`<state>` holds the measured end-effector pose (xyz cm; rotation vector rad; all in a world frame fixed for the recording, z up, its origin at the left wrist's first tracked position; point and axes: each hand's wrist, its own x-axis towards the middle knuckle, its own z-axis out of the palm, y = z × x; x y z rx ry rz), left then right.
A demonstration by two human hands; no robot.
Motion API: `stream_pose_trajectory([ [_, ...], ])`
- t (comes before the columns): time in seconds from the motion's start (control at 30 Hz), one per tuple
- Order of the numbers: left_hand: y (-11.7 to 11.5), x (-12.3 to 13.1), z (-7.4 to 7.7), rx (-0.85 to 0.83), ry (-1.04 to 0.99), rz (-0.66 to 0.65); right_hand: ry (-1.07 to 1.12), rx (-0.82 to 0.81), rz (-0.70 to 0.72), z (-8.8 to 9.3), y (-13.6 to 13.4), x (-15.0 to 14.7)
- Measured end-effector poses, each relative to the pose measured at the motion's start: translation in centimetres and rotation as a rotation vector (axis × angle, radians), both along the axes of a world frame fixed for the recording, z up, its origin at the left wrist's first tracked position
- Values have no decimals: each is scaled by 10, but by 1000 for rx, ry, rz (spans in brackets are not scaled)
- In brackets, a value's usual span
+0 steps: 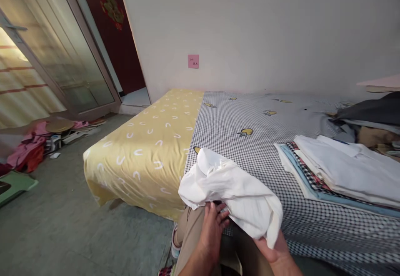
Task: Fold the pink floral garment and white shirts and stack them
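Observation:
A crumpled white garment (234, 188) with a rounded collar-like flap lies over my knees and the near edge of the bed. My left hand (213, 228) is at its lower edge, palm turned to the right and fingers loosely curled and apart. Its fingertips meet the cloth near a small dark patch. Beneath the garment's right end, my right hand (275, 249) grips a hanging fold, and the cloth hides part of the fingers.
On the bed's checked sheet (231, 121) a folded stack of clothes (343, 167) sits to the right, with a darker pile (371, 113) behind it. A yellow cover (140, 151) drapes the left side. A green stool (18, 184) and pink items (29, 146) are on the floor.

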<state>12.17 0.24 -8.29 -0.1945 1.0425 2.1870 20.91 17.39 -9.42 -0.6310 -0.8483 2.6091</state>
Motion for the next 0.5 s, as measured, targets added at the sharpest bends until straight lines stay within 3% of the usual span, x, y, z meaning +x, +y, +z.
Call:
stream_pose_trajectory([
  [0.27, -8, -17, 18, 211, -275, 73, -118, -17, -59, 6, -15, 6],
  [0.37, -13, -20, 24, 225, -319, 120, -138, -14, -37, 10, -13, 2],
  [0.5, -18, -21, 26, 146, -328, 91, -153, -66, -68, 12, -11, -1],
])
